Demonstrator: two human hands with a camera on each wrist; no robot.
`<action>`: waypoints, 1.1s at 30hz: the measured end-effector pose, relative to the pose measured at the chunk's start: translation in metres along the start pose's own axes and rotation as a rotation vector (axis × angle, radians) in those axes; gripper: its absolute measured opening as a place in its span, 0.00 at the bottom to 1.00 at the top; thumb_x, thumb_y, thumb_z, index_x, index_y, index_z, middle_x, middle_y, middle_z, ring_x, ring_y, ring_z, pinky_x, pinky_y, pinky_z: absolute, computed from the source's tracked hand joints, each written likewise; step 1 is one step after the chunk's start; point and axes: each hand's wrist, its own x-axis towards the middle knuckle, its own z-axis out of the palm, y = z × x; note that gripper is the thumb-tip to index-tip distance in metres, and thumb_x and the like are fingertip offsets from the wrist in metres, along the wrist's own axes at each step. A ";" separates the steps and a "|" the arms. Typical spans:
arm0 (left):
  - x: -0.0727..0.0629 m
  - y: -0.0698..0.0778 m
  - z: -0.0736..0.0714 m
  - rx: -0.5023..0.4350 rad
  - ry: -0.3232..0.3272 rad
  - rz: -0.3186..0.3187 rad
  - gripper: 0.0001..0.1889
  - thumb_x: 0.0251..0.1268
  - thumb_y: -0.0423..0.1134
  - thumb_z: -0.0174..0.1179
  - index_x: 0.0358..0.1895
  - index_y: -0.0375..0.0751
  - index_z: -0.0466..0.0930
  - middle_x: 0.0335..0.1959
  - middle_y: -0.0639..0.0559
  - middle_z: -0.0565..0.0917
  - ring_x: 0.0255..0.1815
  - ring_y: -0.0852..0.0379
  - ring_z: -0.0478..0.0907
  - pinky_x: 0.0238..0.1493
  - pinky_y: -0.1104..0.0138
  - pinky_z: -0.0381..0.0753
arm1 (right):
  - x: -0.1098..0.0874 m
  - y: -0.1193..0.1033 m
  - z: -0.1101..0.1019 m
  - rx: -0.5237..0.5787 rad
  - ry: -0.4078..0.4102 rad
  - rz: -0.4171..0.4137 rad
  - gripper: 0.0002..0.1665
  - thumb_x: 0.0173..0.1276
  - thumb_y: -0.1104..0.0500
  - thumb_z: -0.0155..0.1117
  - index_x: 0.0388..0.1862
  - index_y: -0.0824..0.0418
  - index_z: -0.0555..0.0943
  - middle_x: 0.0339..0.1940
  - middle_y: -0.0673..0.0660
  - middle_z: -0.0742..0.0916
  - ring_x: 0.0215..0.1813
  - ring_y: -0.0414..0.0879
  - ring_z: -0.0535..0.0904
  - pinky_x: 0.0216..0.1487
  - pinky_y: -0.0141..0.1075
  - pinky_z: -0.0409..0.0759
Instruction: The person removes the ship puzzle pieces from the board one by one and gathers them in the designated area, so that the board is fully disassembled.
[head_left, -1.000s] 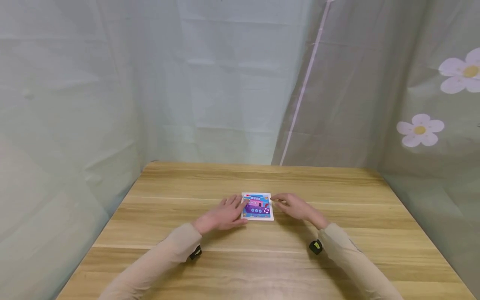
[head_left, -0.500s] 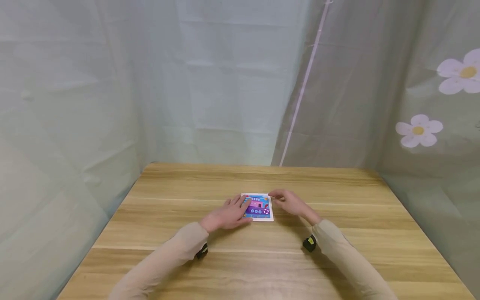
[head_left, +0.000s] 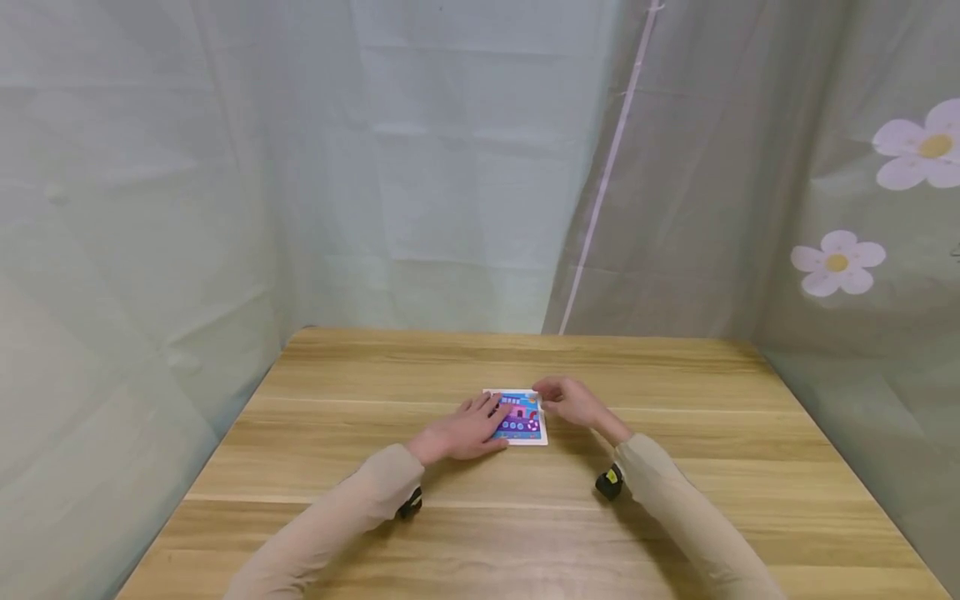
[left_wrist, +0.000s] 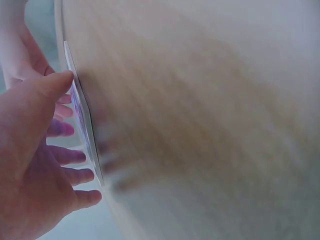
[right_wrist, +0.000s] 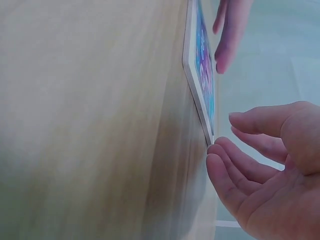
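Note:
A small square picture board (head_left: 527, 422) with a white border lies flat on the table; its print shows a pink and purple ship on blue. My left hand (head_left: 468, 429) lies over its left part with spread fingers, covering some of the picture. In the left wrist view, the thumb of that hand (left_wrist: 37, 150) is at the board's near edge. My right hand (head_left: 573, 402) is at the far right corner. The right wrist view has its bent fingertips (right_wrist: 214, 150) touching or nearly touching that corner, the thumb (right_wrist: 250, 120) standing apart from them.
The wood-grain table (head_left: 480, 542) extends around the board on all sides. Pale fabric curtains (head_left: 465, 167) enclose the table's back and sides. Small black devices are strapped at both wrists, the right one (head_left: 610, 482) showing a yellow patch.
My left hand has slid slightly right, farther over the board. The right hand has shifted left and away from me, along the right edge to the far corner. The board stays nearly in place.

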 end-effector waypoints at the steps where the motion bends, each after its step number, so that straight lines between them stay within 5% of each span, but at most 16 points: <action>1: 0.001 0.001 0.000 -0.002 0.000 0.000 0.37 0.74 0.60 0.43 0.78 0.44 0.49 0.79 0.39 0.48 0.79 0.40 0.45 0.76 0.45 0.52 | 0.001 0.000 0.000 -0.001 0.002 0.003 0.20 0.65 0.68 0.61 0.56 0.67 0.79 0.51 0.63 0.86 0.51 0.53 0.82 0.56 0.48 0.80; 13: 0.010 0.002 0.002 0.033 0.004 0.046 0.37 0.74 0.60 0.43 0.77 0.44 0.49 0.78 0.39 0.51 0.79 0.40 0.46 0.75 0.46 0.54 | 0.008 0.001 0.004 0.021 -0.009 -0.002 0.19 0.65 0.69 0.61 0.55 0.67 0.80 0.52 0.64 0.86 0.49 0.52 0.82 0.53 0.45 0.81; 26: 0.015 0.002 -0.001 0.046 -0.055 0.077 0.31 0.75 0.59 0.40 0.77 0.61 0.48 0.79 0.38 0.49 0.79 0.37 0.43 0.76 0.48 0.53 | 0.013 -0.001 0.005 0.007 0.003 0.049 0.19 0.64 0.67 0.62 0.55 0.65 0.81 0.48 0.60 0.86 0.45 0.48 0.80 0.49 0.41 0.80; 33: 0.015 0.004 0.003 0.063 -0.061 0.053 0.31 0.76 0.59 0.38 0.78 0.62 0.47 0.79 0.39 0.48 0.79 0.38 0.43 0.76 0.49 0.53 | 0.013 -0.003 0.006 0.011 0.000 0.052 0.18 0.64 0.68 0.61 0.54 0.69 0.80 0.46 0.62 0.86 0.44 0.48 0.81 0.48 0.40 0.81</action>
